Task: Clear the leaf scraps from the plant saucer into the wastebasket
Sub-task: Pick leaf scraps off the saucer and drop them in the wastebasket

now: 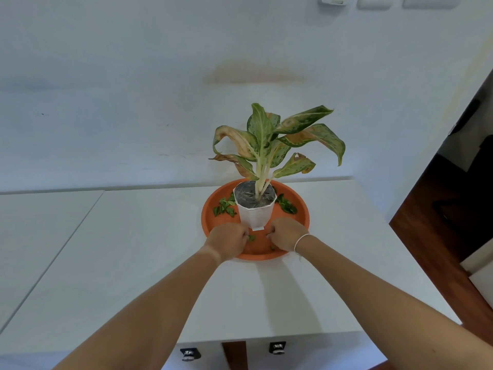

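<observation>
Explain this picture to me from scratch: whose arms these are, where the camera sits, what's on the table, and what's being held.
There is no machine here. A person wears the camera on their head, so it looks forward and down along their own arms. On the white table stands an orange plant saucer with a white potted plant in it. Green leaf scraps lie in the saucer on both sides of the pot. The left hand and right hand are curled at the saucer's near edge, apparently gathering scraps. No wastebasket is visible.
</observation>
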A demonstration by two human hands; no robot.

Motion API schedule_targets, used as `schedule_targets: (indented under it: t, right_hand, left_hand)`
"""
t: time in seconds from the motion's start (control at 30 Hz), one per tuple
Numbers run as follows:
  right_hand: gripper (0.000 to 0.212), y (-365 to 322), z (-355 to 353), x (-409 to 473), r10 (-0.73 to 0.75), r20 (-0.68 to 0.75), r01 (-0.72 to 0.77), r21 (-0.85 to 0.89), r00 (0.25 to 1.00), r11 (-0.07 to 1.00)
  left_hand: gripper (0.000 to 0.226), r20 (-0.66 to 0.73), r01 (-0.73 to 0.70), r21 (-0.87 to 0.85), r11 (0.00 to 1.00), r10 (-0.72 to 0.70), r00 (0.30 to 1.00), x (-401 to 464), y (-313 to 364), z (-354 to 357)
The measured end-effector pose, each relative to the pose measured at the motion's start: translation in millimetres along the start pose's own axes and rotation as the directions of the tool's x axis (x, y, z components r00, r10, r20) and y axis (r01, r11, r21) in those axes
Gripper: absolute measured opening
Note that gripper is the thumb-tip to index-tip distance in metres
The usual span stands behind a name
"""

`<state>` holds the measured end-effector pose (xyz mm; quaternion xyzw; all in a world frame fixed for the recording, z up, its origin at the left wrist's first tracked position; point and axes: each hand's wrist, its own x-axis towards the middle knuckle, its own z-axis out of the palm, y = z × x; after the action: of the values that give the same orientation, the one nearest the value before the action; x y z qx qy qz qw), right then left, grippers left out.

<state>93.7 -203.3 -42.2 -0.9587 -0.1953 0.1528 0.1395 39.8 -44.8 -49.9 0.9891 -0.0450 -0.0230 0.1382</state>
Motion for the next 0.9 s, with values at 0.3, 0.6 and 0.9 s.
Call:
schedule_targets:
  t: [0.3,0.6,0.9]
  right_hand:
    - [0.023,13.0,-24.3,-2.8,0.226,0.309,-0.383,0.755,0.924,0.531]
    - [0.016,15.0,-26.5,-5.3,0.196,0.337,-0.389,0.809,0.921,0.440]
    - [0.035,0.1,-25.0,-2.3,0.184,0.168,-0.235,0.367,0.968,0.900]
  left_hand:
    - [0.042,-0.026,0.162,-0.340,0.926,-0.181,0.983,-2.2,-6.7,-17.3]
    - [0.044,-0.058,0.206,-0.475,0.855,-0.264,0.963,1.5,-21.2,-22.2]
    - [0.032,0.023,0.208,-0.415,0.886,-0.218,0.976,3.9,-25.9,-19.7]
